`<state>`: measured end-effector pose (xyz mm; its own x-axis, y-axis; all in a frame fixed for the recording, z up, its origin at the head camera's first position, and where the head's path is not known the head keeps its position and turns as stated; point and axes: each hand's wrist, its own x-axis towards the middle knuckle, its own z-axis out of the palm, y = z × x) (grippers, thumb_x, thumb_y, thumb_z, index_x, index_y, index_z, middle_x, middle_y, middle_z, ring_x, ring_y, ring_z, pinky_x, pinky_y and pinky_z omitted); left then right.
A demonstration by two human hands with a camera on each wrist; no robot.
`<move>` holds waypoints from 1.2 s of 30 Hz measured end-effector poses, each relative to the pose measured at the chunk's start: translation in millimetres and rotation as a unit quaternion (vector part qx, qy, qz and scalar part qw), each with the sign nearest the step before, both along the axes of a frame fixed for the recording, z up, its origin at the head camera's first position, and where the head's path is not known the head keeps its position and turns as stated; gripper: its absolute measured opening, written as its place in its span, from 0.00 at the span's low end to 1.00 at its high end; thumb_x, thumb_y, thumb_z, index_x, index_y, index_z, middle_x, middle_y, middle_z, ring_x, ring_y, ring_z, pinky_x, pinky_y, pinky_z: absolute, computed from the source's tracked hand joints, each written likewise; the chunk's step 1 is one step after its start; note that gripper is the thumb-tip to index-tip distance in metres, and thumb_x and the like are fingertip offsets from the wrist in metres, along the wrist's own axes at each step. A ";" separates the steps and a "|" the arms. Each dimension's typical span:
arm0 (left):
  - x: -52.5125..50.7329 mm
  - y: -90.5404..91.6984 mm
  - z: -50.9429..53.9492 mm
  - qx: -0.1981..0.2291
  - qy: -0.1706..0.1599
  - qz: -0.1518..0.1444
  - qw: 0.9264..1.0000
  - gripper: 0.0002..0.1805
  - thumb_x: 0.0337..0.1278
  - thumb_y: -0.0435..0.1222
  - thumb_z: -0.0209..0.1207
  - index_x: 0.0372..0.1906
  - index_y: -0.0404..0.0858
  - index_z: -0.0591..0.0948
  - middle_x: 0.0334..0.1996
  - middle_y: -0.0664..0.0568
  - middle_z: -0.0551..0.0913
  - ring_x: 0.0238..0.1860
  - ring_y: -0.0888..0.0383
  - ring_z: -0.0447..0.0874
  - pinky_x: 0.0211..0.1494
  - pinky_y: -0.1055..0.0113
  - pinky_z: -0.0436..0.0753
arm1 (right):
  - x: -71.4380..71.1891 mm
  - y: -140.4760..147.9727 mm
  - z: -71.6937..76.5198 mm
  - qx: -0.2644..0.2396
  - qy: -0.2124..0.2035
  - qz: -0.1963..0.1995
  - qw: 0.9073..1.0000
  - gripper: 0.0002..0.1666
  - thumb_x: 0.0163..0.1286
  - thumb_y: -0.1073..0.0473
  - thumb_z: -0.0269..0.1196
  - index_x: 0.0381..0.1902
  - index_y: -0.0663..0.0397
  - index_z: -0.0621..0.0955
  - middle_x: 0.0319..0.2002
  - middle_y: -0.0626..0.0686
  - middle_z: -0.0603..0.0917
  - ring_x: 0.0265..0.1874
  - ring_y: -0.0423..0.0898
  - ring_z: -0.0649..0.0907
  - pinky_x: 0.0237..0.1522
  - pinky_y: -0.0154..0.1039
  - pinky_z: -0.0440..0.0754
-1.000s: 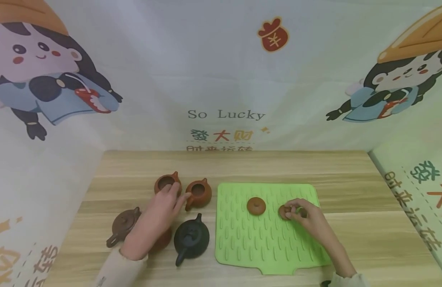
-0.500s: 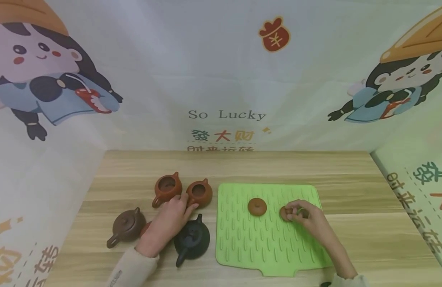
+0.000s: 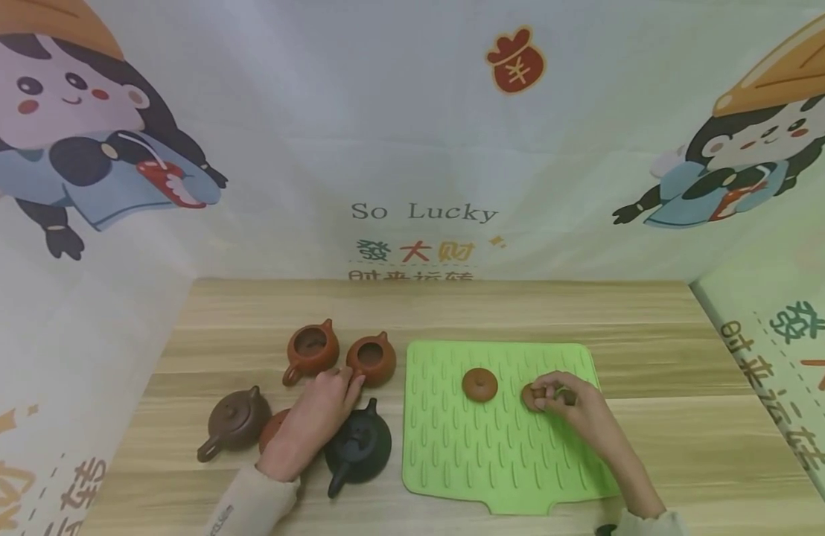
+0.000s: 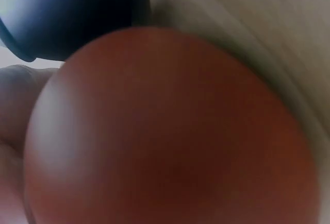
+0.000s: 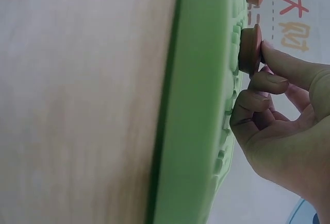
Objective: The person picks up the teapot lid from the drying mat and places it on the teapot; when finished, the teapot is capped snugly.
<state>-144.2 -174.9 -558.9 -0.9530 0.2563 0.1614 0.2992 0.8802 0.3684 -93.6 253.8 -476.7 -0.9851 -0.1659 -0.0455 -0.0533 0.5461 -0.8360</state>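
Observation:
My left hand (image 3: pixel 322 406) is at the handle of an open reddish-brown teapot (image 3: pixel 377 365), thumb and fingers closed about it; the handle itself is hidden. Left of that stands another lidless teapot (image 3: pixel 322 357). On the green mat (image 3: pixel 446 454) my right hand (image 3: pixel 573 402) pinches the knob of a small brown teapot lid (image 5: pixel 249 50), which sits on the mat. A second lid (image 3: pixel 480 385) lies to its left, knob up. In the left wrist view a red teapot (image 4: pixel 170 131) fills most of the picture, with part of the hand at the left edge.
A dark brown lidded teapot (image 3: pixel 237 420) stands at the left. The black lidded teapot (image 3: pixel 359 447) is close to my left hand's right side. Beneath my left forearm, the red teapot is mostly covered. A printed cloth (image 3: pixel 412 149) walls the wooden table (image 3: pixel 640 320).
My left hand has drawn back from the far-left open teapot toward the handle of the one beside it. The right hand keeps its pinch on the lid, unmoved.

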 end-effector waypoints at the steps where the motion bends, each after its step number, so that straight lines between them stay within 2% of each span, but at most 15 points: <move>1: -0.2 0.2 0.0 -0.001 0.001 0.001 1.000 0.15 0.83 0.41 0.61 0.36 0.37 0.83 0.24 0.52 0.80 0.23 0.59 0.78 0.25 0.61 0.77 | -0.2 0.0 0.0 -0.001 0.000 -0.001 1.000 0.14 0.71 0.71 0.72 0.53 0.65 0.86 0.41 0.55 0.83 0.33 0.38 0.79 0.38 0.32 0.80; 10: -0.2 1.1 1.9 0.000 -0.006 0.002 1.000 0.16 0.83 0.41 0.60 0.35 0.37 0.83 0.24 0.52 0.80 0.23 0.59 0.77 0.26 0.61 0.76 | -0.7 -1.8 1.3 -0.002 0.001 -0.001 1.000 0.13 0.71 0.70 0.73 0.52 0.66 0.86 0.39 0.54 0.81 0.33 0.39 0.79 0.38 0.33 0.81; 19: -2.8 0.8 1.7 0.006 -0.020 0.003 1.000 0.15 0.83 0.41 0.61 0.35 0.38 0.83 0.23 0.53 0.79 0.23 0.60 0.75 0.26 0.63 0.75 | -5.3 -11.5 11.2 -0.021 0.010 -0.004 1.000 0.13 0.71 0.67 0.74 0.52 0.62 0.87 0.39 0.53 0.81 0.35 0.39 0.81 0.41 0.33 0.83; 27: -2.2 1.2 1.6 0.007 -0.025 0.007 1.000 0.14 0.82 0.41 0.63 0.36 0.37 0.84 0.24 0.52 0.80 0.23 0.59 0.76 0.27 0.62 0.76 | -10.7 -26.7 16.9 -0.059 0.004 0.016 0.998 0.13 0.71 0.68 0.74 0.51 0.64 0.86 0.38 0.52 0.78 0.33 0.41 0.80 0.42 0.34 0.83; 36: -1.6 1.3 4.7 0.009 -0.031 0.012 0.999 0.15 0.82 0.41 0.63 0.35 0.37 0.84 0.23 0.52 0.79 0.22 0.59 0.75 0.26 0.63 0.74 | -21.7 -49.5 21.2 -0.054 0.016 0.038 0.998 0.10 0.70 0.69 0.75 0.47 0.62 0.86 0.37 0.52 0.78 0.36 0.41 0.78 0.41 0.34 0.81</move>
<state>-145.9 -173.6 -554.2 -0.9671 0.2317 0.1055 0.2546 0.8797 0.4016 -115.3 204.3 -455.5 -0.9704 -0.2415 0.0084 -0.1189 0.4472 -0.8865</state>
